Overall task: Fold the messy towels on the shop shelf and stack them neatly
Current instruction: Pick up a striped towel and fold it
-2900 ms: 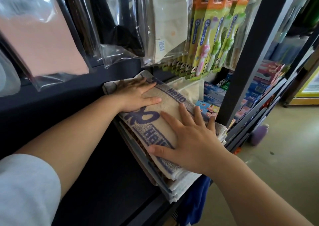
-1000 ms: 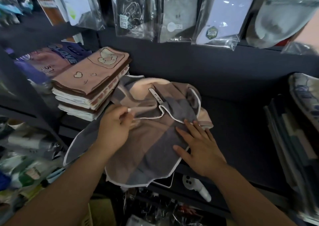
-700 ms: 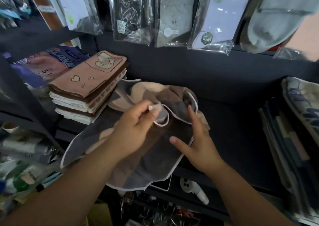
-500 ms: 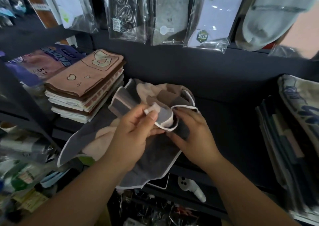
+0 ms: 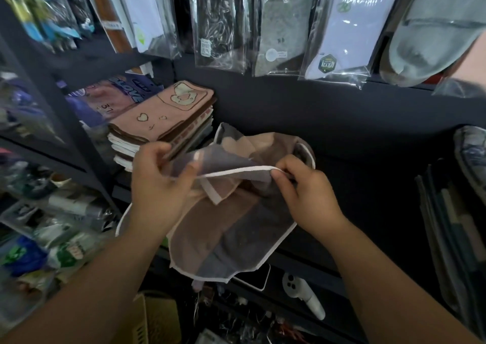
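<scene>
A crumpled towel (image 5: 236, 228) in brown and grey blocks with white piping lies half on the dark shelf (image 5: 368, 186) and hangs over its front edge. My left hand (image 5: 160, 186) pinches the piped edge at its left end. My right hand (image 5: 307, 193) pinches the same edge further right, and the white edge is stretched between them above the heap. To the left stands a neat stack of folded towels (image 5: 163, 122), pink with a duck and hearts on top. A second stack of folded towels (image 5: 470, 159) shows at the right border.
Bagged socks and cloths (image 5: 284, 28) hang from the rail above the shelf. A white controller (image 5: 302, 296) and a white-edged tablet (image 5: 252, 278) lie on the lower shelf under the towel. A dark upright post (image 5: 65, 112) divides off the packaged goods at left.
I turned from the right-hand stack to the crumpled towel. Both hands went from lying flat on it to pinching its piped edge, then moved apart and lifted that edge taut.
</scene>
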Demonstrator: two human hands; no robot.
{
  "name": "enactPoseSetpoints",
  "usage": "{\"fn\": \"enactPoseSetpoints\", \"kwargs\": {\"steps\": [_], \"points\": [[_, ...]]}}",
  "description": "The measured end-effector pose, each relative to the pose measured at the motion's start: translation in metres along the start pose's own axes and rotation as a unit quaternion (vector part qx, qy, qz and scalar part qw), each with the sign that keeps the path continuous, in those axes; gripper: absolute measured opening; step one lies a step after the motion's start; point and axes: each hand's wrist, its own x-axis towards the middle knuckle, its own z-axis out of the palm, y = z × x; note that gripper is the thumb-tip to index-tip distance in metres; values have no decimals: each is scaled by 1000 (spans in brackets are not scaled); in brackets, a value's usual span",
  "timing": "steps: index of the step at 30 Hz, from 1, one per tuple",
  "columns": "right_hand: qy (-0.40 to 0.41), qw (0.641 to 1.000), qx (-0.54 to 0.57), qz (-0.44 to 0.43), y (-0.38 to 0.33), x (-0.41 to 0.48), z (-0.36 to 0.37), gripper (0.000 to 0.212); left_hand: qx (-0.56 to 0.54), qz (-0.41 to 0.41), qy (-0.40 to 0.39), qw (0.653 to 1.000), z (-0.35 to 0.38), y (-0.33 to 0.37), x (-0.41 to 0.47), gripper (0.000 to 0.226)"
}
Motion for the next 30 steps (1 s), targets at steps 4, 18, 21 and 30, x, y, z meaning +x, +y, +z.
{"fn": "enactPoseSetpoints", "kwargs": {"steps": [4,18,21,30], "points": [[-3,997,55,-49,-25,4,-5,13,167,311,-151,923,12,15,-18,63],[-61,993,-96,16,52,-25,-5,16,120,47,-172,977,33,7,15,19],[-82,990,-107,36,69,-36,8,18,127,10,-251,960,38,-8,2,24],[-150,982,-80,79,87,-20,16,46,151,109,-350,918,43,-58,-3,71]]}}
